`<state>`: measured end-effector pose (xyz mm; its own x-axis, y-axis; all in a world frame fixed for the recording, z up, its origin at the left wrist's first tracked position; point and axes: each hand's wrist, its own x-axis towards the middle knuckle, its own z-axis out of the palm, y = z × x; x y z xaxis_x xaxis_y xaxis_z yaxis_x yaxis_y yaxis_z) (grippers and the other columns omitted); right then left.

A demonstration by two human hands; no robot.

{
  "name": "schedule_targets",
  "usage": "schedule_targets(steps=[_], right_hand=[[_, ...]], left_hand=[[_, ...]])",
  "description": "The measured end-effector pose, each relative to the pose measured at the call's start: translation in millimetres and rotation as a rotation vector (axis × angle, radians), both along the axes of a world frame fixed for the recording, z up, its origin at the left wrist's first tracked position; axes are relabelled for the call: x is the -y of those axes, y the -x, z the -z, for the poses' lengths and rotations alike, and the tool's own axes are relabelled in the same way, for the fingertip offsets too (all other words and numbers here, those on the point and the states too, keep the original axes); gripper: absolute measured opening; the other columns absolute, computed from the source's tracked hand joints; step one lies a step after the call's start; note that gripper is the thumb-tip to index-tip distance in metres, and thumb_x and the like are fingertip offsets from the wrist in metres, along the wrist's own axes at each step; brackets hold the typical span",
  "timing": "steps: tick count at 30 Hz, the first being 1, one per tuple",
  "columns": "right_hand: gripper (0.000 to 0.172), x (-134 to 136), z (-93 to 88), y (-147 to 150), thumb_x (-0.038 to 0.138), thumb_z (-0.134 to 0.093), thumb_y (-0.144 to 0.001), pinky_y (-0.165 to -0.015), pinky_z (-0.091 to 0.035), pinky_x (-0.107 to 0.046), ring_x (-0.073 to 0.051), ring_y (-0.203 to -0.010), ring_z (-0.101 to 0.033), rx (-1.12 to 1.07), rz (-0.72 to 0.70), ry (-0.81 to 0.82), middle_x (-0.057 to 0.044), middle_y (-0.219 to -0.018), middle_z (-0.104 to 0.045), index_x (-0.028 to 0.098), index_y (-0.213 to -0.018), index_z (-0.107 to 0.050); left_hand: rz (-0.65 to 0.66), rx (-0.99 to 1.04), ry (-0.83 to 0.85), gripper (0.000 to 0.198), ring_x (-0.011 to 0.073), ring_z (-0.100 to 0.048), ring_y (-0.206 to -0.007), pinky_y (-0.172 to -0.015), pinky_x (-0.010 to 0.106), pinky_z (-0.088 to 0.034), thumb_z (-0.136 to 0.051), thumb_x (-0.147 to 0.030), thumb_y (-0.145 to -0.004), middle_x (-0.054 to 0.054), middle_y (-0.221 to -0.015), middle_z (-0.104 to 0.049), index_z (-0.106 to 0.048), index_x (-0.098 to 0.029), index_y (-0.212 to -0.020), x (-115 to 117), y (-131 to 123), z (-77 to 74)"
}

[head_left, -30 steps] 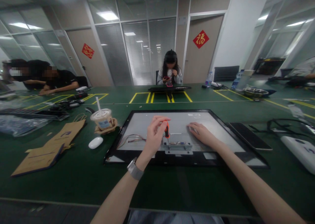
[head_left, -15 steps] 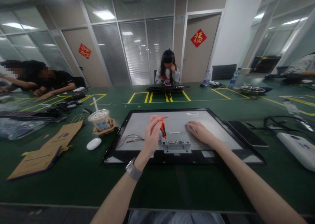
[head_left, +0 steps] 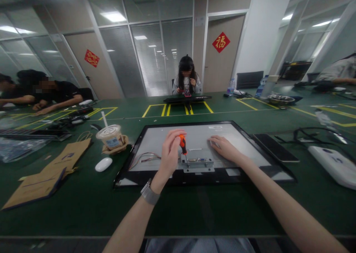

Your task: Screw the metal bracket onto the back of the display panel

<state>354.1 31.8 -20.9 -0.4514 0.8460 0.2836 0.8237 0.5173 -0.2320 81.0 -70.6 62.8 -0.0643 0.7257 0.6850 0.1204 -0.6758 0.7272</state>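
Note:
In the head view, my left hand point(head_left: 171, 149) is closed round the handle of an orange-and-black screwdriver point(head_left: 182, 143). The screwdriver stands nearly upright, its tip at the left part of a metal bracket with ports point(head_left: 198, 164). That bracket sits near the front edge of a flat display panel point(head_left: 244, 138) with a black frame and grey back. My right hand point(head_left: 224, 147) rests on the panel's grey back, right of the bracket, with its fingers stretched out and holding nothing. Thin wires point(head_left: 150, 155) lie on the panel, left of my left hand.
Left of the panel are a white mouse point(head_left: 104, 164), a drink cup with straw point(head_left: 111, 138) and a brown paper bag point(head_left: 52, 171). A black phone-like slab point(head_left: 275, 148), cables and a white device point(head_left: 332, 166) lie to the right. Other people sit across and at the sides.
My left hand and the screwdriver are tilted slightly differently, the tip still at the bracket. The whole view has shifted a little. My right hand stays on the panel.

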Motion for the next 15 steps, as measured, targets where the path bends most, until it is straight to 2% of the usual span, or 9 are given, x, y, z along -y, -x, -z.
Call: schedule_targets(steps=[2,5,10,12,15], right_hand=[[0.039,0.3,-0.1,0.0,0.027,-0.044,-0.099,-0.110,-0.043,-0.048,-0.031,-0.125,-0.060,-0.002,0.000,-0.006,-0.017,-0.136,-0.063,0.017,-0.130,-0.066],[0.039,0.6,-0.1,0.2,0.027,-0.044,-0.099,-0.109,-0.044,-0.049,-0.031,-0.124,-0.060,-0.004,-0.001,-0.008,-0.017,-0.136,-0.064,0.017,-0.130,-0.066],[0.039,-0.3,0.5,0.2,0.026,-0.045,-0.098,-0.110,-0.044,-0.050,-0.032,-0.125,-0.059,0.007,0.002,-0.006,-0.017,-0.135,-0.064,0.017,-0.130,-0.066],[0.040,-0.4,0.2,0.3,0.026,-0.045,-0.098,-0.110,-0.043,-0.049,-0.032,-0.125,-0.060,0.017,0.005,-0.001,-0.017,-0.137,-0.063,0.016,-0.131,-0.065],[0.040,0.5,-1.5,0.9,0.026,-0.044,-0.098,-0.110,-0.043,-0.049,-0.031,-0.125,-0.060,0.017,-0.001,0.000,-0.017,-0.137,-0.063,0.016,-0.131,-0.065]], left_hand=[[0.038,0.013,0.038,0.026,0.0193,-0.066,-0.097,-0.088,0.032,-0.052,-0.048,-0.027,-0.100,0.009,-0.102,-0.070,-0.072,-0.018,-0.104,0.8,0.4,0.1],[0.057,0.017,0.078,0.023,0.0176,-0.067,-0.086,-0.082,0.031,-0.053,-0.056,-0.029,-0.097,0.007,-0.096,-0.070,-0.071,-0.018,-0.110,-0.4,1.1,2.1],[-0.075,-0.031,-0.018,0.010,0.0155,-0.058,-0.079,-0.076,0.027,-0.050,-0.070,-0.025,-0.086,0.002,-0.085,-0.057,-0.076,-0.021,-0.094,-2.0,1.1,3.2],[-0.078,-0.036,-0.018,0.014,0.0156,-0.058,-0.081,-0.077,0.028,-0.050,-0.066,-0.025,-0.089,0.003,-0.089,-0.057,-0.077,-0.022,-0.096,-1.2,1.4,1.9],[-0.009,-0.027,0.020,0.025,0.0175,-0.062,-0.088,-0.080,0.030,-0.051,-0.053,-0.027,-0.097,0.006,-0.098,-0.063,-0.075,-0.021,-0.106,-0.8,2.5,0.5]])
